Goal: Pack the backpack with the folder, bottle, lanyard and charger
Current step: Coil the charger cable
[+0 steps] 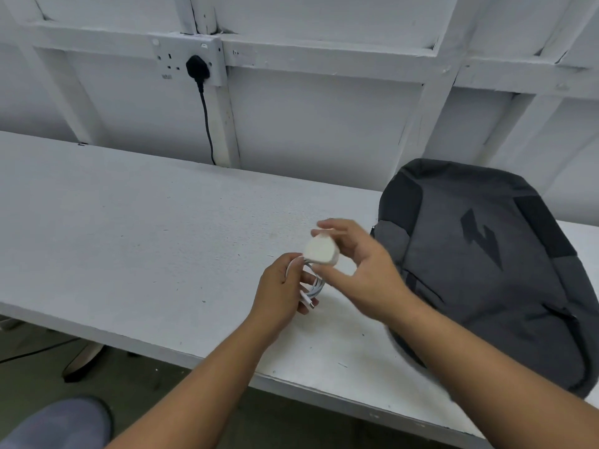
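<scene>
- Holding the charger (321, 251) just above the worktop (129, 238): the right hand (363, 267) pinches the white plug body between thumb and fingertips.
- Left hand (282, 290) is curled round the coiled white cable (312, 283) directly below the plug; the connector end pokes out beside its fingers.
- Both hands meet over the middle of the worktop. The charger is off the surface and outside the bag.
- Backpack (486, 270) lies flat to the right of the hands, front panel up, just beside the right wrist.
- Its long axis runs from the rounded top near the wall towards the front edge of the worktop, slanting right.
- Right hand is the nearer to the backpack; the left sits on the far side of the charger from it.
- Judgement: the coming move is a short carry rightward, and it turns on finding an opening. No open zip shows from this angle, so I cannot tell which compartment would take the charger.
- Folder, bottle and lanyard are not in view; cannot tell whether they are already inside.
- Wall socket (189, 61) behind carries a black plug (197, 68), well apart from the hands.
</scene>
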